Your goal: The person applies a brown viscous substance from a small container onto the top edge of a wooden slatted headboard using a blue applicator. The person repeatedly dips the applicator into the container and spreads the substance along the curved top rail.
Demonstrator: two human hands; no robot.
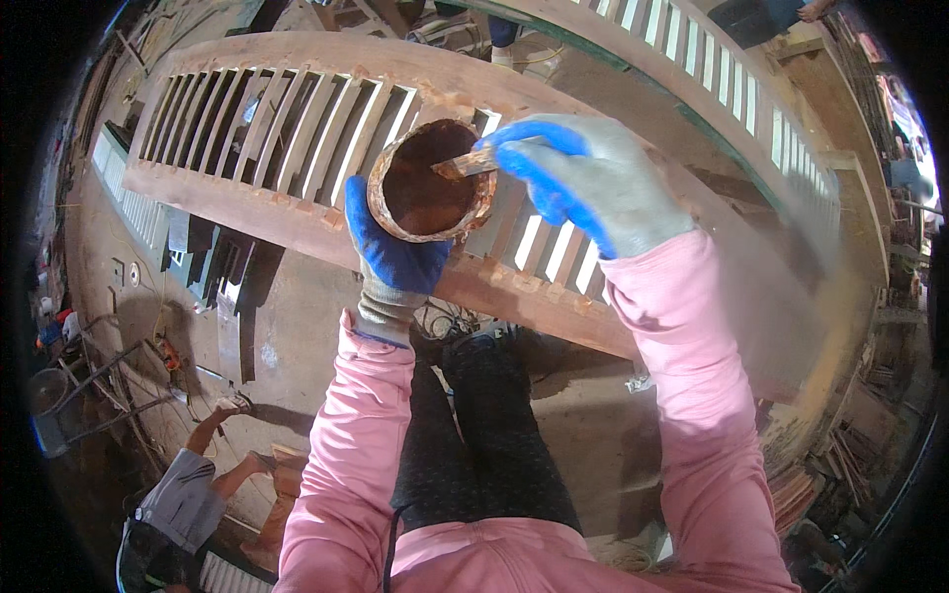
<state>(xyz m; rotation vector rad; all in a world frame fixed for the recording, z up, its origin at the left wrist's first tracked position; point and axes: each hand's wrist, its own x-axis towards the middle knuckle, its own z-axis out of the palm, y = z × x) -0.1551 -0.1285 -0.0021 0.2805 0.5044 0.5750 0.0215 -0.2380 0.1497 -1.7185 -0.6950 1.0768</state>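
Observation:
My left hand [395,247], in a blue-and-grey glove, grips a round pot [381,203] from its near left side. Dried brown crust covers the pot's rim, and reddish-brown stuff [425,193] coats its inside. My right hand [593,178], gloved the same way, is closed round a short, flat, brown-stained tool [463,165]. The tool's tip reaches over the pot's opening from the right; whether it is a brush or a scraper I cannot tell. Under both hands lies a long wooden louvred shutter panel [326,222] with several slats.
Another slatted panel [682,64] lies beyond, at the far right. A person [188,504] in grey is low down at the lower left, near a metal frame [104,385]. Pale slatted pieces [129,193] lie left. Wood pieces [840,465] are stacked at the right.

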